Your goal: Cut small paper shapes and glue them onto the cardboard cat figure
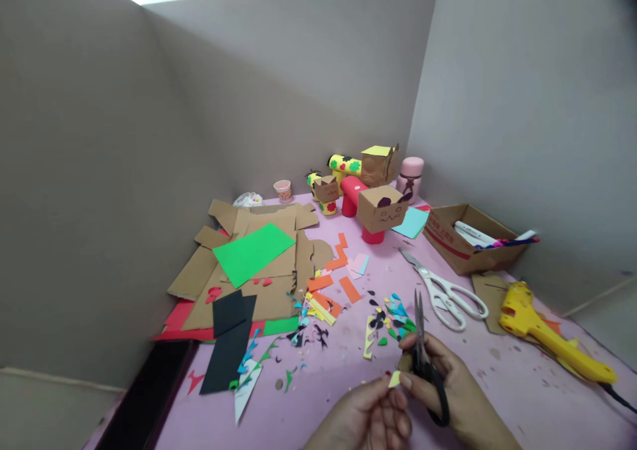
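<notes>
My left hand [371, 413] pinches a small yellow paper piece [395, 379] between thumb and finger. Black-handled scissors [421, 344] are in my right hand [442, 370], their blades pointing up and away from the paper; its thumb tip also meets the paper's edge. Just beyond my hands lie loose paper petals [395, 307] in blue, green and black, and a yellow paper strip [368, 337]. Farther back stands a red paper-tube animal with a cardboard box head [382, 210], a face drawn on it.
White scissors [445, 292] and a yellow glue gun [552, 334] lie at right, near a cardboard box of markers [462, 237]. Cardboard sheets [269, 291], green paper [255, 253] and black paper [229, 350] spread at left. Behind are a pink bottle [411, 178] and a paper cup [283, 191].
</notes>
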Available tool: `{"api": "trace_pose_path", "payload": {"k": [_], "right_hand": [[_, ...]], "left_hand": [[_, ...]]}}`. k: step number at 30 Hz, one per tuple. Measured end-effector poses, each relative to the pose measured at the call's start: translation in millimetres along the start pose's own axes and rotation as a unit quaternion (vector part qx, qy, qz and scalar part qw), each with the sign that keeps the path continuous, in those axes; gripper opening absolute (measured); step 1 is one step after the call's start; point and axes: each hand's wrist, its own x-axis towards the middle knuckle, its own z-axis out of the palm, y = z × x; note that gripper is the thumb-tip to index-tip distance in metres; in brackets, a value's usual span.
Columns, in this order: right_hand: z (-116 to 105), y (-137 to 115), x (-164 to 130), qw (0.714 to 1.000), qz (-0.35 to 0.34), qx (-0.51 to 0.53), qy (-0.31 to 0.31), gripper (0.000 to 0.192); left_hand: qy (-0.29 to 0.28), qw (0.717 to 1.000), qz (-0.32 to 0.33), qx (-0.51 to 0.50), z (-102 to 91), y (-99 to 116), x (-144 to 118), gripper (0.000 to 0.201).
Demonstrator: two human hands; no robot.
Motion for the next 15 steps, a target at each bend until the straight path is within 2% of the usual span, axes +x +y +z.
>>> {"api": "trace_pose_path", "payload": {"k": [3,5,7,8,10,12,13,15], "right_hand": [[2,-1,0,1.000,0.005,0.005,-0.004,0.034],[2,0,1,1.000,0.003,0.012,0.004,0.035],[1,3,1,0.999,0.004,0.024,0.025,0.035],[0,5,1,0.999,0.007,0.029,0.032,0.035],[-2,7,1,0.999,0.016,0.034,0.035,0.035],[-3,8,0,0.999,0.019,0.031,0.019,0.035],[-2,7,0,0.999,0.019,0.030,0.010,0.035],[0,4,-1,0.999,0.021,0.033,0.009,0.037]], "left_hand": [[-0.014,0.998,-0.016,-0.058,1.0,1,-2,0.019],[-0.010,0.998,-0.005,-0.061,4.2,1,-1,0.020],[0.021,0.998,0.048,-0.020,7.6,2,1,0.028],[0.047,0.994,0.099,0.021,8.9,2,2,0.032],[0.103,0.961,0.222,0.127,10.8,2,2,0.039],[0.143,0.910,0.313,0.231,12.1,3,-1,0.038],[0.151,0.889,0.336,0.272,12.8,3,-3,0.036],[0.152,0.864,0.348,0.329,13.9,2,-8,0.033]]}}
